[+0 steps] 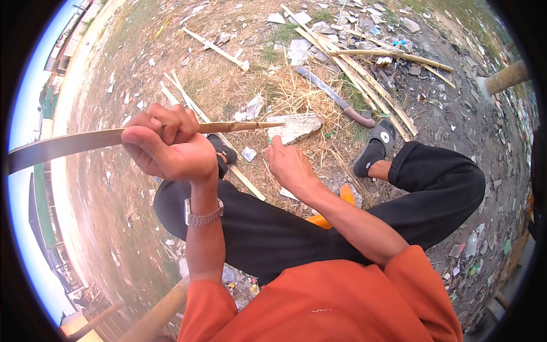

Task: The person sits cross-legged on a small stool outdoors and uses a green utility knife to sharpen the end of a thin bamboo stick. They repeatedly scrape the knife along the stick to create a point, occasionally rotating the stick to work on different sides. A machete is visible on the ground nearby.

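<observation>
My left hand (168, 142), with a metal watch on its wrist, is closed round a long bamboo strip (233, 126). The strip runs from the left rim of the view to just past the middle, its narrow end above a pale, rough block (296, 126) on the ground. My right hand (289, 165) is beside that block, just below the strip's end and apart from it. Its fingers are curled together, and what they hold, if anything, is hidden. Beyond the block lies a big knife (325, 88) with a curved grey blade and brown handle, touched by neither hand.
Several split bamboo strips (364, 85) lie at the far right, others (216, 48) at the far left. Straw shavings (290, 102) surround the block. My sandalled feet (380, 142) stand either side. An orange object (346, 194) is under my right forearm. A thick pole (507, 78) juts in at right.
</observation>
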Demonstrator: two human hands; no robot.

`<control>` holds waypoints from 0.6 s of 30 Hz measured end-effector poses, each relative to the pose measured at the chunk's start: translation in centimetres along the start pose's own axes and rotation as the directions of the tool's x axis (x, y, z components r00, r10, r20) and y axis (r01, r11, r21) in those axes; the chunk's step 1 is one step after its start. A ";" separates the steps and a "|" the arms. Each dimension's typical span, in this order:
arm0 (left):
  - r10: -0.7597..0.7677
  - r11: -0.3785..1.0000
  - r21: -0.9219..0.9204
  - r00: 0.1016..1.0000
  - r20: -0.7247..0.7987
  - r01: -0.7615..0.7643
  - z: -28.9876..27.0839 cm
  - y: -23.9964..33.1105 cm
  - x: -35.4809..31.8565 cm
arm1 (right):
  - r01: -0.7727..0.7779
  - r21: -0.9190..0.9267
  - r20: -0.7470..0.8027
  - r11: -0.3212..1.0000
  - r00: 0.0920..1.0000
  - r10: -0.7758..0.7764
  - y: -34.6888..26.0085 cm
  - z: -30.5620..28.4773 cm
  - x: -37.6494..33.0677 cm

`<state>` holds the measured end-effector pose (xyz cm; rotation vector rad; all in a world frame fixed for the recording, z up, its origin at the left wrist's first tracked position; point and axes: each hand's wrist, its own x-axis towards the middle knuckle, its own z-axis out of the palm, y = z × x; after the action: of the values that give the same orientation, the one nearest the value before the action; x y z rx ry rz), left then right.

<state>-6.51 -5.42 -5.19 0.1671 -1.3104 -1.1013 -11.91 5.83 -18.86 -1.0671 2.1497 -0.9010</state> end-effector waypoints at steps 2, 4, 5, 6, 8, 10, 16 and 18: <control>-0.040 0.999 -0.014 0.999 -0.015 0.040 -0.3 0.0 0.1 | 0.015 0.085 -0.030 0.996 0.999 -0.013 -0.2 -0.3 0.0; -0.022 1.000 -0.005 1.000 0.001 0.022 0.2 0.0 -0.3 | 0.068 0.153 -0.063 0.986 0.996 -0.059 -2.4 -1.4 -0.5; -0.014 1.000 0.001 1.000 0.010 0.014 0.6 0.1 -0.5 | 0.033 0.121 -0.048 0.992 0.998 -0.027 -2.2 -0.9 -0.5; 0.001 1.000 0.026 1.000 -0.019 0.000 1.3 0.2 -0.5 | 0.009 0.086 -0.048 0.996 0.999 -0.004 -1.7 -0.3 0.0; -0.010 1.000 0.023 0.999 -0.034 0.011 1.1 0.2 0.1 | -0.053 0.040 -0.087 0.998 0.995 0.056 1.3 1.9 0.8; -0.017 1.000 0.016 0.999 -0.030 0.017 0.3 -0.1 0.3 | -0.034 0.012 -0.054 0.999 0.998 0.034 1.2 1.0 0.1; 0.001 1.000 0.017 1.000 0.026 -0.002 1.0 -0.1 0.0 | -0.083 0.017 -0.054 0.996 0.995 0.084 1.6 1.9 0.9; -0.021 1.000 0.017 0.999 0.029 0.020 0.6 0.3 -0.2 | -0.045 0.028 -0.039 0.999 0.998 0.046 2.0 1.5 0.5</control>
<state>-6.81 -4.87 -4.92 0.1777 -1.3466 -1.1140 -11.97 5.82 -21.40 -0.9904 2.1791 -0.9352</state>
